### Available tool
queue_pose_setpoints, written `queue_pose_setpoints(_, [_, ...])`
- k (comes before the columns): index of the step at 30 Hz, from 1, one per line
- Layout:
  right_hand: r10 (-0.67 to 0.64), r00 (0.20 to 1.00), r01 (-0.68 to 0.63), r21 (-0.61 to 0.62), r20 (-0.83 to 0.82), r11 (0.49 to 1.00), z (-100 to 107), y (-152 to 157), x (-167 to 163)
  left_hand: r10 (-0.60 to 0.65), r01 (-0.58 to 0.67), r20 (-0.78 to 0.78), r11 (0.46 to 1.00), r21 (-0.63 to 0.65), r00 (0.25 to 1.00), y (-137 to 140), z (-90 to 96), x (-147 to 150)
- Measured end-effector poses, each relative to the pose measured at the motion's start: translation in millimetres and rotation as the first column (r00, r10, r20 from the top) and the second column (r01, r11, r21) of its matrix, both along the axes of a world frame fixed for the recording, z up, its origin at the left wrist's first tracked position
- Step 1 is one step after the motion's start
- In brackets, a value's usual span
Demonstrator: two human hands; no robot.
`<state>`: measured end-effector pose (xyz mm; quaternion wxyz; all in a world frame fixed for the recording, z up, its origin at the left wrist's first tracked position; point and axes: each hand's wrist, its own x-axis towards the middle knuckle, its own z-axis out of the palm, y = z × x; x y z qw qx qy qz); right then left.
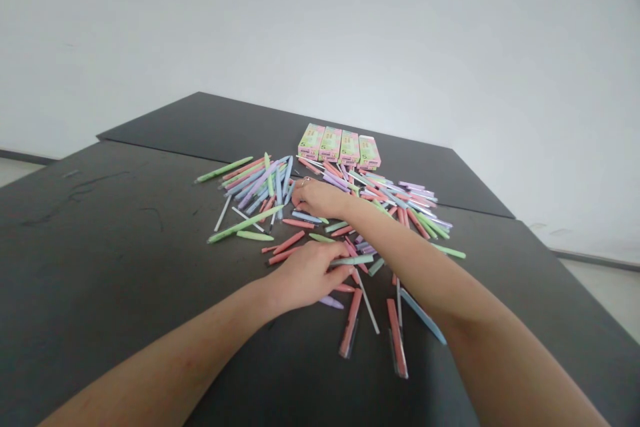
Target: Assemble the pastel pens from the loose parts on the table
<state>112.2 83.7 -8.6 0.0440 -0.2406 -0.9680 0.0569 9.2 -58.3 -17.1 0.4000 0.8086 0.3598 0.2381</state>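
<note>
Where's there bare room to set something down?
Bare black tabletop lies between the pens and the table's left edge, and between them and its right edge. It's crowded around the left hand and right hand, up to the boxes.

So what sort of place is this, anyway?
Perhaps a simple indoor workroom, though too little of it shows to be sure. The clues are the big dark table, the pale wall behind it, and the many colourful pens spread near a row of small boxes.

Four box tops (pixel 330 140), dozens of pens (pixel 246 224)
</note>
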Motion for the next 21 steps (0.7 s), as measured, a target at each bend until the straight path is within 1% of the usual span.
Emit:
queue_pose_setpoints(5, [-0.072,0.994,0.068,0.046,0.088,0.997,1.6,-11.2,9.4,-0.025,0.025,-0.005,1.000,-0.004,1.000,-0.4,0.8,0.6])
queue_pose_setpoints(8, [-0.138,0.986,0.133,0.052,0.091,0.990,3.4,-16.8,14.5,-0.020,0.020,-0.009,1.000,0.014,1.000,-0.6,-0.1,1.1])
queue_pose_setpoints(10, [-0.200,0.980,0.200,0.001,0.003,0.980,6.2,-18.0,20.5,-0.021,0.022,-0.013,0.999,0.035,1.000,-0.7,-0.5,1.3])
queue_pose_setpoints(11, [-0.248,0.966,0.243,-0.059,-0.079,0.968,8.2,-18.2,24.7,-0.021,0.021,-0.013,0.999,0.042,1.000,-0.6,-0.5,1.2])
queue_pose_setpoints(12, [-0.305,0.936,0.282,-0.144,-0.178,0.949,10.5,-18.6,29.6,-0.020,0.021,-0.009,0.999,0.044,1.000,-0.6,-0.4,1.2])
queue_pose_setpoints(13, [-0.375,0.882,0.308,-0.253,-0.285,0.917,13.0,-19.6,35.2,-0.021,0.021,-0.003,0.999,0.042,1.000,-0.5,-0.1,1.0])
queue_pose_setpoints(14, [-0.443,0.811,0.302,-0.375,-0.383,0.876,15.7,-21.7,41.1,-0.023,0.023,0.005,0.999,0.039,1.000,-0.3,0.5,0.8])
queue_pose_setpoints(15, [-0.501,0.735,0.259,-0.494,-0.456,0.830,18.5,-25.1,47.1,-0.025,0.024,0.013,0.999,0.038,1.000,-0.1,1.1,0.5])
queue_pose_setpoints(17, [-0.623,0.594,0.145,-0.694,-0.509,0.705,24.1,-36.5,58.7,-0.017,0.016,0.024,0.999,0.044,1.000,0.4,2.7,-0.3])
queue_pose_setpoints(18, [-0.669,0.531,0.085,-0.753,-0.520,0.652,26.8,-44.5,64.0,-0.009,0.008,0.027,0.999,0.051,1.000,0.8,3.4,-0.8])
queue_pose_setpoints(19, [-0.704,0.455,0.024,-0.783,-0.545,0.622,29.5,-53.5,69.0,0.000,-0.001,0.028,0.998,0.057,1.000,1.3,3.9,-1.3])
queue_pose_setpoints(20, [-0.725,0.395,-0.026,-0.796,-0.564,0.605,32.2,-63.3,73.7,0.009,-0.010,0.027,0.998,0.066,1.000,2.0,4.0,-1.9])
queue_pose_setpoints(21, [-0.741,0.366,-0.061,-0.809,-0.563,0.584,34.7,-73.4,78.0,0.020,-0.022,0.025,0.997,0.078,0.999,3.1,3.7,-2.5])
